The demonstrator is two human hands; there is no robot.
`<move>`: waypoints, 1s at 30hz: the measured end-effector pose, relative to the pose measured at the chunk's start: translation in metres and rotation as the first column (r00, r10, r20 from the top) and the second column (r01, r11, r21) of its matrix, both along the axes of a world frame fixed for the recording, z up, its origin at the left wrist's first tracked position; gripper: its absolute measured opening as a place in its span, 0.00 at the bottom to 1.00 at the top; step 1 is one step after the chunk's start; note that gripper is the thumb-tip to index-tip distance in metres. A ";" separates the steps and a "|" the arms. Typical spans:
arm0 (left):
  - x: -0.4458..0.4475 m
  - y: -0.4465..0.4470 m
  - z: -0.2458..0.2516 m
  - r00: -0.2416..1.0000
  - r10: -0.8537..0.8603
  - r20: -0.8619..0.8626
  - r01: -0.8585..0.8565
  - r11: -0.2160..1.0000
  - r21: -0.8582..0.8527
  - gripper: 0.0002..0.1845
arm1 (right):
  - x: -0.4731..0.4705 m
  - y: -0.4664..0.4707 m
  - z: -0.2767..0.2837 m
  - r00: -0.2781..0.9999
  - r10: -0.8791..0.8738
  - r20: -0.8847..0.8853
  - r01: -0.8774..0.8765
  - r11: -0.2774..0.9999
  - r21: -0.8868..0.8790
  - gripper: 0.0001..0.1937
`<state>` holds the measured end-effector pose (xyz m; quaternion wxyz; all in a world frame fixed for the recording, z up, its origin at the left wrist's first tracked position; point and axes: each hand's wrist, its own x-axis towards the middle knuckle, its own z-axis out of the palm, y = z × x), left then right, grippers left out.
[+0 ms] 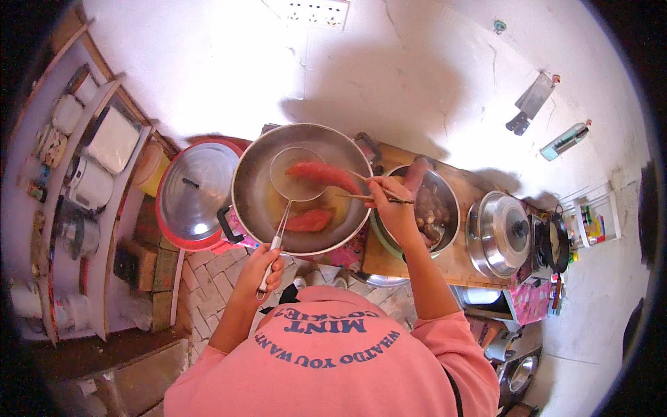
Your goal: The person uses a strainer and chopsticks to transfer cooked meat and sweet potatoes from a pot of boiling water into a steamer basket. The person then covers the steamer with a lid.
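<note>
My left hand (pixel 259 272) grips the handle of a round wire-mesh skimmer (pixel 289 200), whose head lies inside a large deep wok (pixel 250 156). My right hand (pixel 392 206) holds a pair of wooden chopsticks (pixel 359 197) over the wok's right rim. Near their tips is a long red piece of food (pixel 325 173), which looks like a sweet potato; its left end overlaps the skimmer head. Whether the chopsticks pinch it is hard to tell. A second red piece (pixel 311 220) lies lower in the wok, in yellowish liquid (pixel 341 206).
To the right, a steel pot (pixel 455 229) holds brownish pieces and a long pinkish one. Beyond it stands a lidded steel pot (pixel 503 234) on the wooden tabletop (pixel 388 260). A red basin (pixel 168 237) with a metal lid (pixel 195 208) sits left. A cleaver (pixel 535 99) hangs on the wall.
</note>
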<state>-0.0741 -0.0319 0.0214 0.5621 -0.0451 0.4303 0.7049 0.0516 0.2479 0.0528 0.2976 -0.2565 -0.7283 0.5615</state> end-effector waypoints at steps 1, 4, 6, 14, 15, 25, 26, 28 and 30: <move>0.001 0.000 0.000 1.000 0.003 0.000 -0.003 1.000 -0.011 0.07 | 0.001 0.001 -0.004 1.000 -0.006 -0.004 0.006 1.000 -0.019 0.08; 0.003 -0.001 0.001 1.000 -0.010 0.012 0.010 1.000 0.010 0.06 | 0.003 0.001 -0.018 1.000 -0.017 0.014 0.016 0.997 0.078 0.09; 0.005 0.000 0.004 1.000 -0.022 -0.002 0.022 1.000 -0.008 0.05 | 0.003 0.001 -0.028 0.999 -0.020 -0.027 0.025 0.981 0.192 0.08; 0.010 0.000 0.007 0.999 -0.017 -0.049 0.014 0.998 -0.057 0.05 | 0.001 -0.008 -0.023 0.997 -0.079 0.008 0.075 0.973 0.216 0.08; 0.010 0.000 0.007 0.998 -0.019 -0.055 0.016 0.998 -0.061 0.06 | 0.001 -0.008 -0.023 0.997 -0.081 0.005 0.078 0.977 0.197 0.08; 0.007 -0.002 0.006 0.989 -0.057 -0.139 0.040 0.991 -0.125 0.06 | -0.004 -0.015 -0.036 0.979 -0.158 -0.129 0.179 0.967 0.179 0.03; 0.007 -0.002 0.006 0.991 -0.046 -0.129 0.031 0.992 -0.119 0.06 | -0.003 -0.016 -0.034 0.975 -0.174 -0.136 0.195 0.969 0.154 0.03; 0.007 -0.001 0.010 0.986 -0.063 -0.154 0.043 0.990 -0.133 0.05 | 0.000 -0.016 -0.033 0.979 -0.176 -0.098 0.191 0.967 0.168 0.03; 0.007 0.000 0.014 0.979 -0.084 -0.188 0.057 0.988 -0.143 0.05 | 0.000 -0.017 -0.037 0.972 -0.188 -0.139 0.212 0.959 0.188 0.03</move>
